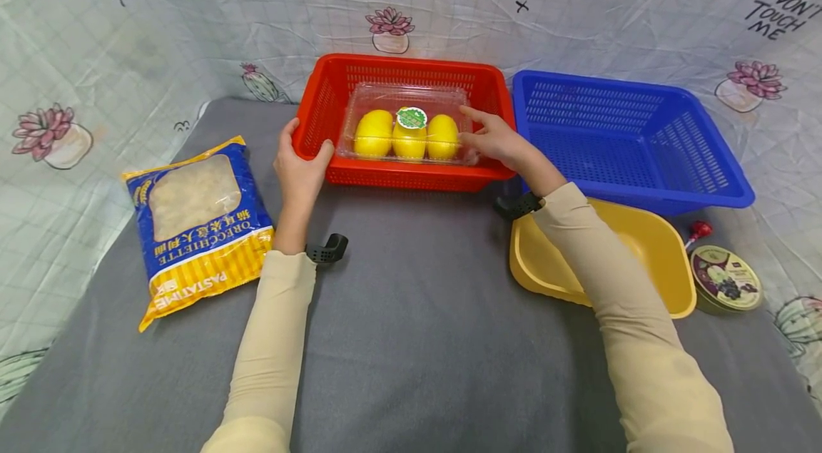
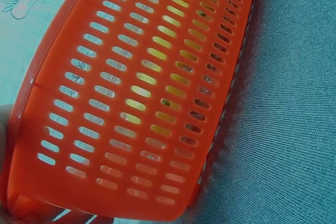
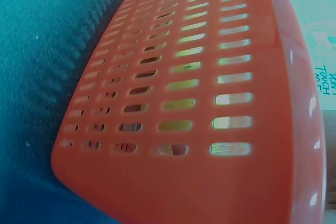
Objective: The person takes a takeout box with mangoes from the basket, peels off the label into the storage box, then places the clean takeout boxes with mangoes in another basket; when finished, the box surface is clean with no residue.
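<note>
red basket [image 1: 404, 176] corner gripped by left hand [image 1: 300, 171] | clear box [image 1: 409, 135] end pinched by right hand [image 1: 499, 140] | basket best kept steady, box best kept level

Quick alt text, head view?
Clear box of three yellow fruits in a red basket; left grip at the basket's near-left corner, right grip on the box's right end. Blue basket, yellow bin right; pasta bag left.

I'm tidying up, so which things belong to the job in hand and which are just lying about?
In use, it seems:
red basket
clear pack of yellow fruit

Apparently just lying about:
blue basket
yellow tray
bag of pasta
round tin
red lollipop
</note>
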Demonstrator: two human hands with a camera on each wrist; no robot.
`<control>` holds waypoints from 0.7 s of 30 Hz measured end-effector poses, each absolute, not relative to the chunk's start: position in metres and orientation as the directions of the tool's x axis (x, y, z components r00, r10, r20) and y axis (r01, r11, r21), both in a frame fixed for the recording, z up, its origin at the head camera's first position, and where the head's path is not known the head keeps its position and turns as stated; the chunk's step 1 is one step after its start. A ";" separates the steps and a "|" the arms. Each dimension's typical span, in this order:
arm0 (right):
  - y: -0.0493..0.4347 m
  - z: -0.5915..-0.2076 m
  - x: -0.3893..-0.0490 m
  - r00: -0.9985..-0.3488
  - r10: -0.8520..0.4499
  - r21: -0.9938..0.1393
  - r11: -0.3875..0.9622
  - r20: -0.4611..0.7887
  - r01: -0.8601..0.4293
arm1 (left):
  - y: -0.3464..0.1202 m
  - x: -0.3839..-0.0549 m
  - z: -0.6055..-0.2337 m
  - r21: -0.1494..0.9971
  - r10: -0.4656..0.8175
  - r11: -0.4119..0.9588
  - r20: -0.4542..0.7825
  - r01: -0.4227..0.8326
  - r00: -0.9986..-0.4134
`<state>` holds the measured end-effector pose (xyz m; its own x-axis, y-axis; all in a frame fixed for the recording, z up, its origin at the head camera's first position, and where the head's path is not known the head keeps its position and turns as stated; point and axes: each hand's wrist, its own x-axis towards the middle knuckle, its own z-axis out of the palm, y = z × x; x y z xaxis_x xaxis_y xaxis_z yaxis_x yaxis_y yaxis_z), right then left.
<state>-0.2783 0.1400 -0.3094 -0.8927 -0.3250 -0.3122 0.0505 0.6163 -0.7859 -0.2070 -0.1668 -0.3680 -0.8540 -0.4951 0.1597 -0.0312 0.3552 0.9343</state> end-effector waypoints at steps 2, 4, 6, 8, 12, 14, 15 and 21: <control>0.139 -0.309 -0.278 -0.894 -0.316 -0.787 0.614 -0.318 0.063 | -0.167 -0.207 -0.367 0.933 -0.495 0.358 0.160 -0.032 -0.854; 0.139 -0.308 -0.277 -0.898 -0.307 -0.788 0.612 -0.316 0.068 | -0.168 -0.206 -0.367 0.933 -0.493 0.358 0.158 -0.034 -0.855; 0.139 -0.308 -0.276 -0.901 -0.304 -0.792 0.607 -0.308 0.066 | -0.168 -0.206 -0.367 0.933 -0.490 0.359 0.153 -0.039 -0.858; 0.140 -0.309 -0.276 -0.905 -0.304 -0.799 0.598 -0.296 0.060 | -0.168 -0.206 -0.366 0.934 -0.484 0.356 0.145 -0.043 -0.863; 0.140 -0.311 -0.275 -0.913 -0.307 -0.813 0.581 -0.268 0.044 | -0.168 -0.206 -0.367 0.933 -0.477 0.356 0.142 -0.043 -0.867; 0.141 -0.313 -0.275 -0.916 -0.310 -0.822 0.568 -0.254 0.036 | -0.168 -0.206 -0.367 0.933 -0.477 0.357 0.143 -0.043 -0.867; 0.141 -0.313 -0.275 -0.918 -0.314 -0.831 0.555 -0.244 0.031 | -0.168 -0.206 -0.367 0.933 -0.476 0.356 0.142 -0.043 -0.868; 0.142 -0.315 -0.274 -0.930 -0.314 -0.870 0.494 -0.192 0.013 | -0.168 -0.205 -0.365 0.937 -0.462 0.346 0.122 -0.052 -0.878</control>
